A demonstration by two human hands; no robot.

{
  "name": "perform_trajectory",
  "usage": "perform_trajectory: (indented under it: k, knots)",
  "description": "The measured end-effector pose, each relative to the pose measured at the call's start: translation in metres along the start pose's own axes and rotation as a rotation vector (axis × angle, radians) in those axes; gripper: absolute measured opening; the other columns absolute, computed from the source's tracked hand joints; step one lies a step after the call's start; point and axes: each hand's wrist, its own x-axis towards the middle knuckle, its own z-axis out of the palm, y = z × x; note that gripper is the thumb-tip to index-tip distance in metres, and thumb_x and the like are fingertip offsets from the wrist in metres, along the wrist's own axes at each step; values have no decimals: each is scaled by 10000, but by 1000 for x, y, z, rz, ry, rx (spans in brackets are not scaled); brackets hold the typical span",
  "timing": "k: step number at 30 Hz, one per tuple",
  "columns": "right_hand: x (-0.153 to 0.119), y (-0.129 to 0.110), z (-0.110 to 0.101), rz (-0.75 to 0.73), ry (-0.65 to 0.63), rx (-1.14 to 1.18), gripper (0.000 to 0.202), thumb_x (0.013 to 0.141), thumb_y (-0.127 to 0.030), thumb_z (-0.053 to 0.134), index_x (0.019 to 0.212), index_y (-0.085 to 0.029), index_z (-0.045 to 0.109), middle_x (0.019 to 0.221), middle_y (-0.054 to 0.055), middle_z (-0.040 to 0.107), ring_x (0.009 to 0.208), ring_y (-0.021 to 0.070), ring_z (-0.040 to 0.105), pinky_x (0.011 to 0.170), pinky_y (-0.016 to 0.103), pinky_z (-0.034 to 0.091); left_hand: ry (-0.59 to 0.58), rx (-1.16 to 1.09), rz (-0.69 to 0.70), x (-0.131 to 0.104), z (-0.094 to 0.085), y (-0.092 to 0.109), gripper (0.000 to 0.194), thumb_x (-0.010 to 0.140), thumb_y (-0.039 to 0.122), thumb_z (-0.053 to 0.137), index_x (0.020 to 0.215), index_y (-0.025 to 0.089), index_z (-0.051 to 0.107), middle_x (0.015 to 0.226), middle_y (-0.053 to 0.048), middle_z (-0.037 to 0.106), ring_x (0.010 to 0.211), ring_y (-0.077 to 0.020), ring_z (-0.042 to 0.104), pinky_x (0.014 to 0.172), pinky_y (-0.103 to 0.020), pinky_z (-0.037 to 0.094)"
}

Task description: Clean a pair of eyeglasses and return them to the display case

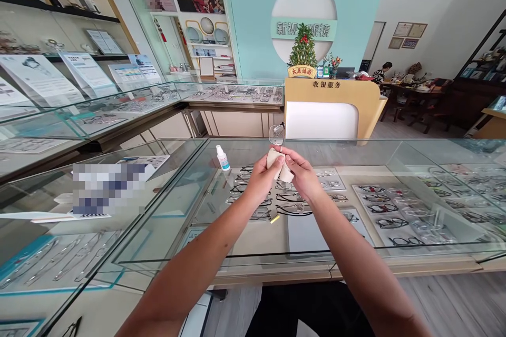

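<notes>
In front of me, above the glass counter, my left hand (pixel 261 172) and my right hand (pixel 303 172) are close together, fingers closed. Between them is a cream cleaning cloth (pixel 272 158), folded round part of a pair of eyeglasses (pixel 276 136). One lens with small marks on it sticks up above the fingers; the other part of the eyeglasses is hidden by the cloth and hands. My thumbs press on the cloth from the near side. Left of my hands, a small white spray bottle (pixel 222 158) with a blue label stands upright on the glass.
Below the glass top (pixel 253 154) lie rows of eyeglass frames (pixel 382 208) on trays. Papers (pixel 150 163) lie on the counter to the left. Beyond are more display cases (pixel 233 93) and a wooden cashier desk (pixel 370 116). A person (pixel 381 72) sits at a table far right.
</notes>
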Motion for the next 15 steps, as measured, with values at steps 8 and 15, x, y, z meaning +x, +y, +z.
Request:
perform_trajectory:
  k: [8, 15]
  knots:
    - [3, 4, -6, -109, 188, -162, 444, 806, -630, 967, 1066, -278, 891, 951, 40, 859, 846, 220, 700, 827, 385, 551, 30, 116, 80, -2, -2, 1, 718, 764, 812, 921, 1020, 168, 733, 855, -7, 642, 759, -142, 531, 667, -271, 455]
    - [3, 1, -2, -151, 248, -137, 297, 832, -573, 921, 934, -294, 913, 1053, 49, 851, 1083, 275, 739, 994, 425, 566, -32, 234, 62, -3, -4, 3, 787, 770, 845, 896, 1134, 162, 753, 824, -12, 681, 711, -150, 553, 627, -274, 448]
